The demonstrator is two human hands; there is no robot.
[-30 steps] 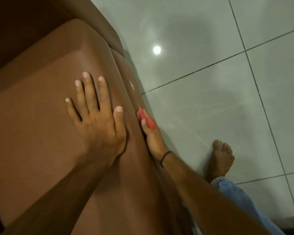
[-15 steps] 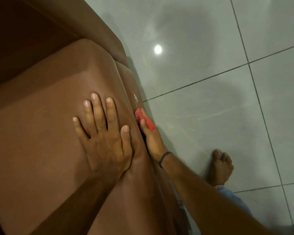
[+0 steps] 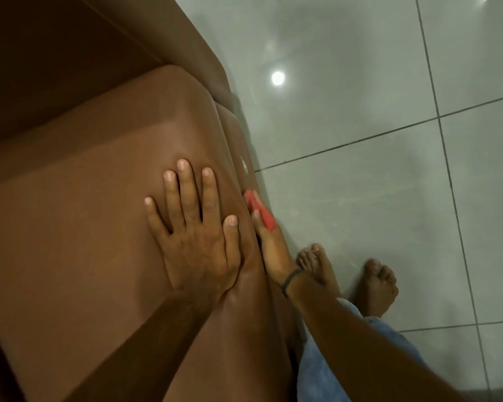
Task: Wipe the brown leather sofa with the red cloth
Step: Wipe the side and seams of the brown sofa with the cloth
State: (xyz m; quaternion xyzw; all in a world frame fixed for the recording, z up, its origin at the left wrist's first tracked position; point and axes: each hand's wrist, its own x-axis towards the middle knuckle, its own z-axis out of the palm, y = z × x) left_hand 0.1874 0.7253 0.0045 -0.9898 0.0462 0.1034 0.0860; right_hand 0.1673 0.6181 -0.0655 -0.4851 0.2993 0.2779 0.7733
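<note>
Across the left and centre of the frame lies the brown leather sofa (image 3: 79,227), its smooth cushion top facing us and its front edge falling away toward the glossy grey tiled floor (image 3: 360,198) on the right. We rest our left hand (image 3: 196,236) flat on the cushion near that edge, fingers spread and relaxed, gripping nothing; we judge it only steadies us. Our right hand (image 3: 269,250), with a thin dark band (image 3: 291,281) at the wrist, reaches down the front face of the sofa just right of centre. It is closed around the small red cloth (image 3: 260,211), which shows as a folded strip beyond the fingers and is pressed against the leather. How much cloth is bunched inside the palm we cannot tell.

The cloth looks light, soft and limp, so it should be held bunched, with the fingers flat behind it to give pressure; a loose corner would only flap. The leather seems slightly shiny and smooth, so the cloth should glide easily. The cushion gives a little under our left palm, therefore we judge it padded and not fragile.

Our two bare feet (image 3: 349,274) stand on the tiles at lower right.
</note>
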